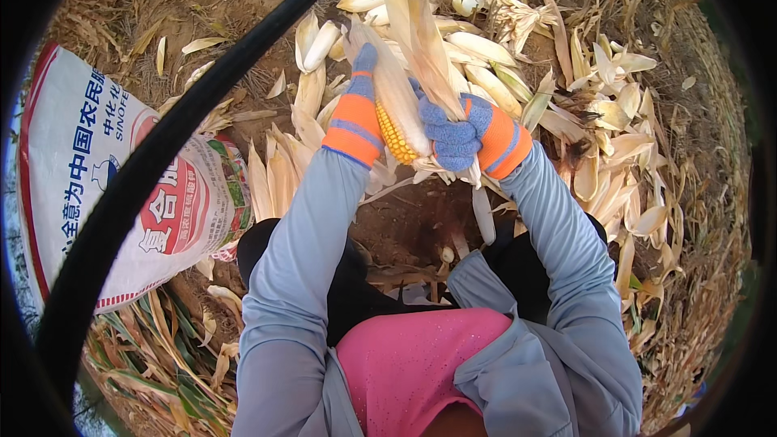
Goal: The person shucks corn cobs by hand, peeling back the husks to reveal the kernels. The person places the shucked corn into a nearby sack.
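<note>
An ear of corn (395, 136) is held out in front of me, its yellow kernels bare along the lower left side. Pale dry husk (387, 85) still covers the rest of it. My left hand (357, 109), in a blue and orange knit glove, grips the ear from the left with the thumb pointing up along the husk. In a matching glove, my right hand (473, 136) is closed round a pulled-back strip of husk (433, 57) at the ear's right side. The left fingers are mostly hidden behind the ear.
Behind my hands lies a pile of corn ears (486, 57) in pale husks. Loose husks (627, 154) are heaped on the right. A white printed sack (146, 194) stands at the left, with a black strap or cable (186, 121) crossing before it. Dry stalks (162, 356) lie at lower left.
</note>
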### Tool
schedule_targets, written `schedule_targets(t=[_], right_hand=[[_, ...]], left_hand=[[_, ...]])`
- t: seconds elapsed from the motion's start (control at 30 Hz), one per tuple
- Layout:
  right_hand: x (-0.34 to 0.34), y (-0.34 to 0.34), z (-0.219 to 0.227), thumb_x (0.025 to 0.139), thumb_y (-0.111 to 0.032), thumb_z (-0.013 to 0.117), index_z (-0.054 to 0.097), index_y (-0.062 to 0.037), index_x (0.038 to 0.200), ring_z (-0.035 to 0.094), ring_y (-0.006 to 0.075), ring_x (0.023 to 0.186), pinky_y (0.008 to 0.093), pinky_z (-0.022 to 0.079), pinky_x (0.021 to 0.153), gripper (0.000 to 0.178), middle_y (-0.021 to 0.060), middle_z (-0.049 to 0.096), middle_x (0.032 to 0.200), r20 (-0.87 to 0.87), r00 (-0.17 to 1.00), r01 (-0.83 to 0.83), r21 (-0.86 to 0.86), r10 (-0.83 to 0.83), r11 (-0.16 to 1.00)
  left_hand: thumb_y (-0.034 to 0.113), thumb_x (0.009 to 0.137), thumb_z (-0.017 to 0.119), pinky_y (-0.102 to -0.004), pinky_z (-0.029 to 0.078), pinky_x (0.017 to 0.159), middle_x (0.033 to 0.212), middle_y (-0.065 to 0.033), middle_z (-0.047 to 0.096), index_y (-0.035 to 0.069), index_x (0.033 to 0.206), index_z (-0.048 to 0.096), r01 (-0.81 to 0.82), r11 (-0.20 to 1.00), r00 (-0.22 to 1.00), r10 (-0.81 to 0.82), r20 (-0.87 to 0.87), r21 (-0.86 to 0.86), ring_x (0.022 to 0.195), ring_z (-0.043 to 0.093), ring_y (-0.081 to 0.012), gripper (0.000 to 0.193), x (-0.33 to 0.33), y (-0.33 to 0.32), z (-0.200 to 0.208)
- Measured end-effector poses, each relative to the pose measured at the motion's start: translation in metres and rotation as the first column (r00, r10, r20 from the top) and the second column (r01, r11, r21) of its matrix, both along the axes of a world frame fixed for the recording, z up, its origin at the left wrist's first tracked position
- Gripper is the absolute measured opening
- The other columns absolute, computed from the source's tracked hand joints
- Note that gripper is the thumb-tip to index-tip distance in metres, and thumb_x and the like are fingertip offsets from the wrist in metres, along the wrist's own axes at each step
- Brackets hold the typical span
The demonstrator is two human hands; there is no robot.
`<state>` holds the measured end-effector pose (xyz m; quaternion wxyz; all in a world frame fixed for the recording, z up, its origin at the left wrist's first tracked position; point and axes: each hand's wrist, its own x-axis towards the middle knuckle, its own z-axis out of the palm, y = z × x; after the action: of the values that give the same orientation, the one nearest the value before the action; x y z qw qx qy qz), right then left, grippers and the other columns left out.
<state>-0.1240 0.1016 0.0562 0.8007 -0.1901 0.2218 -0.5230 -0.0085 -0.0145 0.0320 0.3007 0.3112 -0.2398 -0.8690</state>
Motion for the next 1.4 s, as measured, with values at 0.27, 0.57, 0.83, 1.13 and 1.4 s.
schedule_targets(t=[0.27, 0.57, 0.83, 1.13, 1.4], right_hand=[[0.010, -0.006, -0.010, 0.085, -0.025, 0.040, 0.043, -0.0117, 0.075, 0.026, 0.0050, 0.037, 0.0206, 0.024, 0.037, 0.017, -0.0071, 0.032, 0.050, 0.024, 0.977, 0.212, -0.042, -0.211, 0.976], [0.039, 0.058, -0.007, 0.082, -0.024, 0.042, 0.043, -0.0110, 0.081, 0.023, 0.0061, 0.038, 0.0217, 0.020, 0.036, 0.013, -0.0062, 0.026, 0.050, -0.045, 0.755, 0.652, 0.145, -0.654, 0.744], [0.046, 0.040, -0.180, 0.084, -0.035, 0.045, 0.048, -0.0050, 0.101, 0.047, 0.0207, 0.060, 0.0364, 0.042, 0.053, 0.034, 0.0074, 0.047, 0.074, -0.523, 0.768, 0.631, 0.520, -0.371, 0.575], [0.088, -0.050, -0.267, 0.085, -0.034, 0.043, 0.045, -0.0054, 0.113, 0.051, 0.0235, 0.090, 0.0374, 0.041, 0.077, 0.039, 0.0092, 0.052, 0.100, -0.947, 0.291, 0.254, 0.213, 0.136, 0.943], [-0.059, -0.001, -0.157, 0.088, -0.032, 0.039, 0.046, -0.0039, 0.114, 0.053, 0.0193, 0.093, 0.0332, 0.042, 0.080, 0.039, 0.0072, 0.054, 0.103, -0.983, 0.030, 0.048, -0.177, -0.179, 0.983]], left_hand=[[0.053, 0.070, 0.058, -0.0422, 0.049, 0.066, 0.086, -0.0161, 0.054, 0.004, 0.105, 0.045, -0.167, 0.983, 0.985, 0.164, 0.046, 0.080, 0.073, 0.055, -0.0294, 0.061, 0.012, -0.022, -0.013], [0.048, 0.075, 0.056, -0.0379, 0.049, 0.068, 0.095, -0.0139, 0.054, 0.003, 0.115, 0.042, -0.260, 0.955, 0.965, 0.264, -0.005, 0.142, 0.074, 0.056, -0.0267, 0.061, 0.047, -0.066, -0.021], [0.045, 0.073, 0.059, -0.0350, 0.047, 0.064, 0.089, -0.0112, 0.053, 0.004, 0.105, 0.045, -0.134, 0.990, 0.990, 0.132, -0.055, -0.033, 0.074, 0.053, -0.0214, 0.054, 0.019, -0.008, 0.000], [0.035, 0.076, 0.061, -0.0340, 0.049, 0.048, 0.070, -0.0099, 0.055, 0.007, 0.097, 0.046, -0.001, 0.999, 0.981, 0.011, -0.192, 0.051, 0.054, 0.055, -0.0212, 0.039, -0.014, 0.048, 0.016], [0.045, 0.074, 0.059, -0.0336, 0.051, 0.053, 0.081, -0.0113, 0.057, 0.004, 0.102, 0.046, 0.110, 0.984, 0.965, -0.072, -0.251, 0.141, 0.064, 0.059, -0.0233, 0.051, -0.025, 0.029, 0.004]])
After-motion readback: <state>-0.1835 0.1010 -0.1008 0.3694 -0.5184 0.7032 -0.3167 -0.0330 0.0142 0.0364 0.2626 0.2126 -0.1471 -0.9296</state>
